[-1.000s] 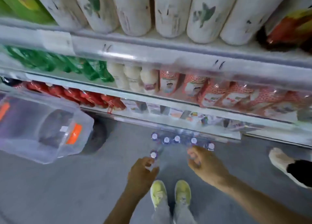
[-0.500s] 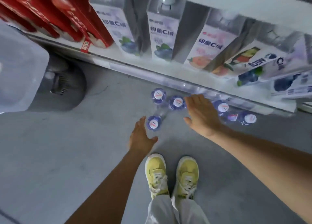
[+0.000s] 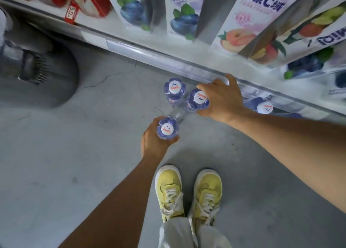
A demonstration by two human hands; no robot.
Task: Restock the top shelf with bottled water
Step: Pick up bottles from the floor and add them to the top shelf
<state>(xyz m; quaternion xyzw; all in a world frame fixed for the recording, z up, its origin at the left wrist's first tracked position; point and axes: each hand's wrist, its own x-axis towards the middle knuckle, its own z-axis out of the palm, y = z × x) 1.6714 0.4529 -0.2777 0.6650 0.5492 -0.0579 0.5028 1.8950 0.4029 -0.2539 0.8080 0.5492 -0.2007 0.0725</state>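
- Left hand (image 3: 156, 142): fingers curled round the neck of a clear plastic water bottle (image 3: 167, 128), ribbed shoulder tinted blue, round white cap with a red and blue logo on top.
- Right hand (image 3: 221, 100): thumb and fingers spread and wrapped round a second bottle (image 3: 198, 100) of the same make, gripped just beside the cap.
- Third bottle (image 3: 174, 88): upright on the floor, free of both hands, close beside the right-hand one.
- Fourth bottle (image 3: 262, 107): behind the right wrist, near the shelf edge, white cap showing.
- Floor (image 3: 74, 154): smooth grey concrete with a thin crack.
- Bottom shelf (image 3: 149, 55): pale glossy front rail, tall rectangular juice cartons (image 3: 183, 12) printed with blueberries and peaches.
- Yellow canvas shoes (image 3: 189, 193) with white laces, below the hands.
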